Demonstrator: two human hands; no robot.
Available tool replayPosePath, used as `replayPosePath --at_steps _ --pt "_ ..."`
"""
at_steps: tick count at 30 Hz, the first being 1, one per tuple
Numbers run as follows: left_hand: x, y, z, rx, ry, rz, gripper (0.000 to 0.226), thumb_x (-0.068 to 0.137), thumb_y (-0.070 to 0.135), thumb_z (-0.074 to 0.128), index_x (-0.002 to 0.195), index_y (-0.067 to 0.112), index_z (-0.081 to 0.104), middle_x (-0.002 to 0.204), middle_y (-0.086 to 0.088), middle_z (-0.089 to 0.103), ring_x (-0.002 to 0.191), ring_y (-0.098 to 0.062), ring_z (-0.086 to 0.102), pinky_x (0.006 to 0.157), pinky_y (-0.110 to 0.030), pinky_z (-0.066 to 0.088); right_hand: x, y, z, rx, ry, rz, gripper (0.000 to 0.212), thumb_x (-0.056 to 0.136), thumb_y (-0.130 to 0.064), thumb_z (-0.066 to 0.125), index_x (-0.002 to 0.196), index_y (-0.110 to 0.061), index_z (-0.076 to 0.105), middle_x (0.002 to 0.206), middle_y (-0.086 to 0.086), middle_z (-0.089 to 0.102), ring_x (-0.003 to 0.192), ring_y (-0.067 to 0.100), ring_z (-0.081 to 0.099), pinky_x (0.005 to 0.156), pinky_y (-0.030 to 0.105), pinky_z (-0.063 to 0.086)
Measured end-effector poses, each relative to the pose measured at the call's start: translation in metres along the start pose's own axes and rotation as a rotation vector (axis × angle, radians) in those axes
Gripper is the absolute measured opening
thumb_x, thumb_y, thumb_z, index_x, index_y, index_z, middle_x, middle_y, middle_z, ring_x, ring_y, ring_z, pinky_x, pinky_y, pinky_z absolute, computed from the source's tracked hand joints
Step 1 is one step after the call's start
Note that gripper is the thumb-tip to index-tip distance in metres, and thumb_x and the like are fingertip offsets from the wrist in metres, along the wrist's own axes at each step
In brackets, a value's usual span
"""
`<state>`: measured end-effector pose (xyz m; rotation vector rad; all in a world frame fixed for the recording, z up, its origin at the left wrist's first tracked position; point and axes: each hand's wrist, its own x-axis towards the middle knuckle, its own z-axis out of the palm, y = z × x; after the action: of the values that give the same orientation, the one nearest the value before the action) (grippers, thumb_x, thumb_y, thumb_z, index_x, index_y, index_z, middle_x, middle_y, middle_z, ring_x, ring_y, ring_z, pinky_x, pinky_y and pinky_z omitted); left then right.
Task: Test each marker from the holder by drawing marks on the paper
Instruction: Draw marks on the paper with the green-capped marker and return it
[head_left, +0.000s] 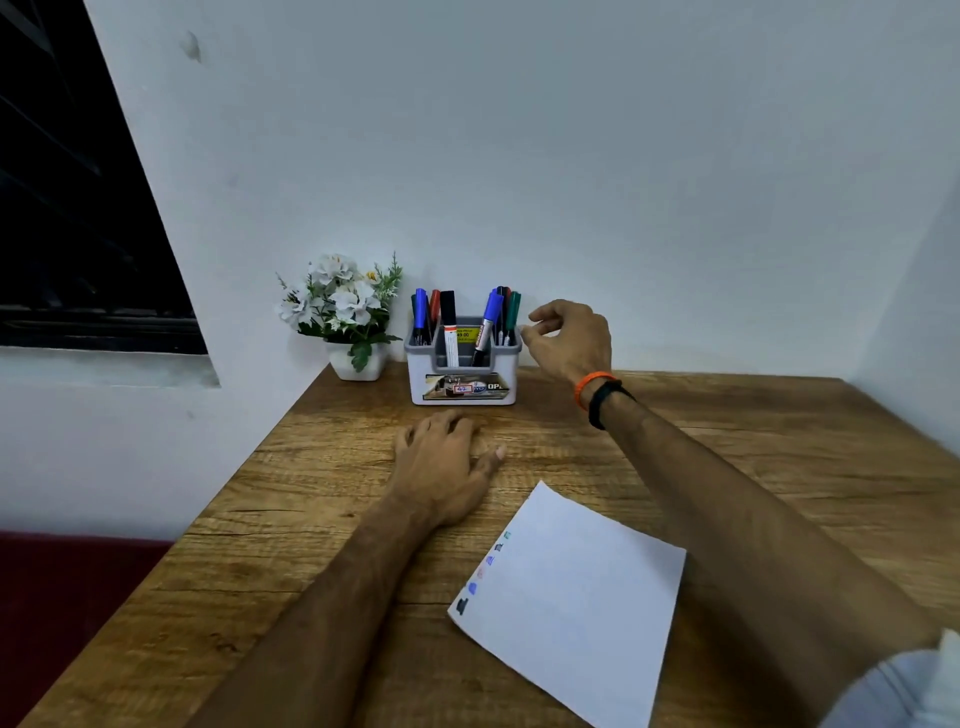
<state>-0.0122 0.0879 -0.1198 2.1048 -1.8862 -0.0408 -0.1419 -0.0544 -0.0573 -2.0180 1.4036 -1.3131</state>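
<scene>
Against the wall at the back of the wooden table (727, 447), the grey marker holder (461, 382) is standing upright, and everything else is placed around it. Blue, red and black markers (422, 316) are sticking up from its left compartment, a white-barrelled one with a black cap is sitting toward the middle, a blue-capped marker is leaning in the centre slot, and dark and green ones are standing in the right compartment.

Just to the right of the holder, the right hand (569, 338) is hovering beside the rim, its fingers loosely curled with thumb and fingertips drawn toward each other; nothing is showing between them, and they are not quite touching the holder. Orange and black bands (597, 395) are circling that wrist.

In front of the holder, the left hand (447, 462) is lying palm down on the table, fingers spread and relaxed, gripping nothing.

Nearer the person and to the right of the holder, the paper (582, 603) is lying flat and turned at an angle, with a row of small coloured marks (483, 571) running along its left edge.

Left of the holder, a small white pot of white flowers (343, 312) is sitting at the table's corner.
</scene>
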Motion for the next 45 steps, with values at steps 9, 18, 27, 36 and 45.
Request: replayPosePath --at_steps 9,18,27,36,45 --pt "0.002 -0.001 0.002 -0.012 -0.002 -0.008 0.059 0.094 0.060 0.034 0.141 0.025 0.040 0.152 -0.002 0.033 0.141 -0.020 0.026 0.116 -0.050 0.014 0.029 -0.009 0.019 -0.084 -0.127 -0.034 0.050 0.083 -0.037 0.072 0.131 -0.028 0.060 0.131 0.012 0.057 0.110 0.026 0.063 0.094 0.037 0.052" --pt "0.002 -0.001 0.003 0.001 0.006 -0.008 0.060 0.094 0.061 0.033 0.141 0.024 0.040 0.152 -0.002 0.033 0.141 -0.020 0.027 0.115 -0.049 0.015 0.017 -0.011 0.015 0.103 -0.122 0.000 0.049 0.072 -0.022 0.084 0.110 -0.022 0.055 0.081 -0.010 0.065 0.081 0.014 0.066 0.079 0.038 0.058" --pt "0.000 0.001 -0.002 0.002 -0.032 -0.020 0.061 0.094 0.062 0.033 0.142 0.024 0.040 0.151 -0.002 0.035 0.140 -0.020 0.028 0.116 -0.050 0.016 0.009 -0.049 -0.023 0.316 0.088 -0.129 0.020 0.079 -0.024 0.082 0.094 -0.017 0.070 0.078 -0.011 0.066 0.069 0.001 0.060 0.064 0.005 0.046" --pt "-0.009 0.012 -0.021 -0.370 0.157 0.011 0.052 0.095 0.053 0.042 0.133 0.018 0.051 0.134 -0.002 0.056 0.120 -0.016 0.051 0.102 -0.040 0.042 -0.067 -0.049 -0.056 0.648 -0.254 0.031 0.009 0.088 -0.013 0.073 0.096 -0.016 0.070 0.072 0.000 0.069 0.065 0.019 0.067 0.066 0.032 0.057" --pt "-0.020 0.034 -0.055 -1.050 0.209 0.067 0.026 0.085 0.022 0.069 0.100 0.001 0.068 0.091 -0.012 0.072 0.079 -0.011 0.068 0.069 -0.022 0.056 -0.125 -0.009 -0.063 0.477 -0.374 0.036 0.034 0.072 -0.013 0.087 0.096 -0.009 0.064 0.076 0.002 0.073 0.067 0.009 0.070 0.064 0.024 0.058"
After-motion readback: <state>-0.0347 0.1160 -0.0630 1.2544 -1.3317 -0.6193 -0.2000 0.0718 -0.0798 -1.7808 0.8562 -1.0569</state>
